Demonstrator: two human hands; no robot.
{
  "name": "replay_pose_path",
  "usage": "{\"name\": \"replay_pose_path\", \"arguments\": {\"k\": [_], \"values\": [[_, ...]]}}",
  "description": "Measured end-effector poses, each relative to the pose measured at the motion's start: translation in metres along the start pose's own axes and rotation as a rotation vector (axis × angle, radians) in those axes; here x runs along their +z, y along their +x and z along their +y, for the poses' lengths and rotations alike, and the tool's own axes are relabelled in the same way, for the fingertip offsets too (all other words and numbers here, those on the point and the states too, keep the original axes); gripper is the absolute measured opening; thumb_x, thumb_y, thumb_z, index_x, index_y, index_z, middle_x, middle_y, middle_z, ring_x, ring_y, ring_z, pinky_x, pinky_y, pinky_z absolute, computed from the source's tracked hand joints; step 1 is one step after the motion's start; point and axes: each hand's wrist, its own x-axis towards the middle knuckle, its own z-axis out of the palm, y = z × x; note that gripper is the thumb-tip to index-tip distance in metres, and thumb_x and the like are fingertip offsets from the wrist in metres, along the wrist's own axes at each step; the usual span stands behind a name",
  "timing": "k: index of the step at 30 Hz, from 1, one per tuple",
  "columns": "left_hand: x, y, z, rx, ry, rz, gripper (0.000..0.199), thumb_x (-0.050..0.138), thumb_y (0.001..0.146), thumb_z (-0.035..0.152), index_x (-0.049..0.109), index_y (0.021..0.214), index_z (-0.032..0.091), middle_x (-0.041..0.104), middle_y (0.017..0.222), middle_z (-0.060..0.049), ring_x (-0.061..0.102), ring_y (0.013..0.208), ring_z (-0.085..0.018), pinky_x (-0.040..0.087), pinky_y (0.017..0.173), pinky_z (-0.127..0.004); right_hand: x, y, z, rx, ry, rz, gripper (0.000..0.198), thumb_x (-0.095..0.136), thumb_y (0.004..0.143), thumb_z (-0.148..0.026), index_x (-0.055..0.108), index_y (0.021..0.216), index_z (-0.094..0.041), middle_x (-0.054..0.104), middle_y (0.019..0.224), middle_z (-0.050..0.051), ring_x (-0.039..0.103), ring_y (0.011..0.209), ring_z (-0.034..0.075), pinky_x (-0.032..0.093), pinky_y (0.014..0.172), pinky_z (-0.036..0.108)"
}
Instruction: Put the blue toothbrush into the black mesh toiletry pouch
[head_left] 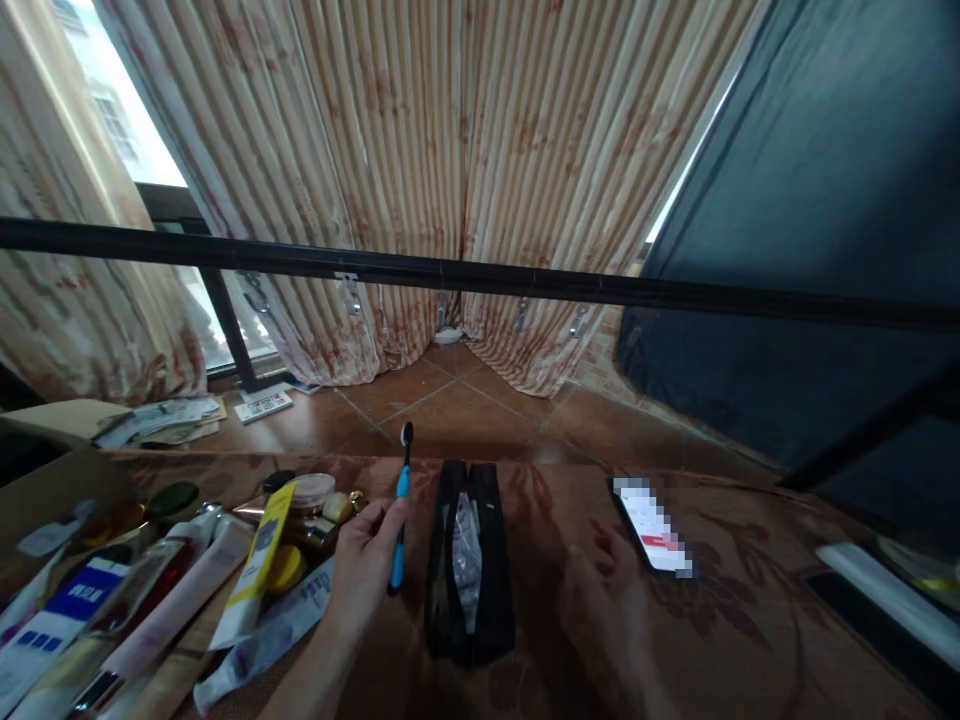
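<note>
My left hand (371, 550) pinches a blue and black toothbrush (403, 485), held upright with its black head at the top. Just right of it lies a long black pouch (491, 570), unzipped along its length. Inside the opening shows a clear plastic packet (466, 560); what it contains I cannot make out. My right hand (611, 590) is blurred, between the pouch and a lit smartphone (652, 530), with some fingers apart and no object visible in it.
Tubes, bottles and jars crowd the left side, among them a yellow and white tube (259, 560). A cardboard box (60, 480) stands behind them. A dark flat object (885, 620) lies far right. A black bar (480, 272) crosses in front of the curtains (390, 150).
</note>
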Motion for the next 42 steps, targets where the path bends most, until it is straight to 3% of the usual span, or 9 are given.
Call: {"name": "replay_pose_path", "arguments": {"k": [3, 7, 13, 15, 20, 27, 42], "values": [[-0.002, -0.001, 0.002, -0.012, -0.010, -0.015, 0.032, 0.064, 0.076, 0.046, 0.055, 0.064, 0.017, 0.044, 0.054, 0.005, 0.038, 0.051, -0.009, 0.031, 0.048, -0.019, 0.016, -0.014, -0.026, 0.054, 0.162, -0.065, 0.059, 0.059, 0.077, -0.054, 0.055, 0.125, -0.019, 0.059, 0.121, 0.013, 0.061, 0.095, 0.026, 0.052, 0.075, 0.037], [-0.003, -0.002, 0.005, -0.022, -0.029, -0.004, 0.032, 0.067, 0.072, 0.045, 0.053, 0.064, 0.018, 0.041, 0.053, 0.007, 0.035, 0.051, -0.008, 0.029, 0.049, -0.019, 0.015, -0.012, -0.056, 0.030, 0.260, -0.021, 0.050, 0.062, 0.076, -0.050, 0.063, 0.115, -0.019, 0.066, 0.102, 0.008, 0.062, 0.085, 0.022, 0.049, 0.069, 0.032], [0.002, -0.006, 0.006, 0.037, -0.047, 0.004, 0.023, 0.065, 0.072, 0.039, 0.060, 0.074, 0.017, 0.049, 0.059, 0.005, 0.041, 0.055, -0.009, 0.033, 0.053, -0.020, 0.015, -0.005, -0.084, 0.067, 0.321, 0.065, 0.035, 0.065, 0.071, -0.041, 0.070, 0.096, -0.018, 0.069, 0.091, 0.005, 0.061, 0.083, 0.020, 0.047, 0.076, 0.033], [0.004, -0.008, 0.004, 0.026, -0.068, -0.005, 0.025, 0.064, 0.074, 0.040, 0.061, 0.079, 0.017, 0.051, 0.060, 0.005, 0.042, 0.054, -0.009, 0.033, 0.051, -0.020, 0.018, -0.004, -0.085, 0.110, 0.325, 0.069, 0.036, 0.067, 0.068, -0.040, 0.071, 0.096, -0.017, 0.069, 0.086, 0.005, 0.060, 0.079, 0.020, 0.046, 0.073, 0.032], [0.008, -0.010, -0.002, -0.028, -0.180, -0.053, 0.037, 0.056, 0.081, 0.056, 0.051, 0.076, 0.020, 0.036, 0.049, 0.010, 0.032, 0.042, -0.007, 0.024, 0.040, -0.019, 0.021, -0.005, -0.085, 0.186, 0.312, 0.050, 0.037, 0.068, 0.066, -0.039, 0.072, 0.095, -0.018, 0.067, 0.079, 0.002, 0.058, 0.069, 0.017, 0.043, 0.064, 0.030], [0.006, -0.014, 0.000, -0.050, -0.157, -0.072, 0.054, 0.044, 0.082, 0.071, 0.053, 0.069, 0.019, 0.037, 0.040, 0.008, 0.034, 0.035, -0.007, 0.023, 0.039, -0.021, 0.024, -0.006, -0.088, 0.218, 0.223, 0.026, 0.036, 0.064, 0.066, -0.039, 0.071, 0.093, -0.017, 0.067, 0.080, 0.005, 0.058, 0.071, 0.018, 0.044, 0.063, 0.031], [0.010, -0.013, -0.001, -0.154, -0.344, -0.083, 0.028, 0.056, 0.078, 0.045, 0.062, 0.080, 0.017, 0.060, 0.053, 0.000, 0.049, 0.047, -0.011, 0.036, 0.047, -0.021, 0.034, -0.004, -0.080, 0.272, 0.234, -0.123, 0.047, 0.067, 0.054, -0.046, 0.070, 0.091, -0.018, 0.069, 0.089, 0.006, 0.059, 0.078, 0.021, 0.043, 0.064, 0.032]]}}
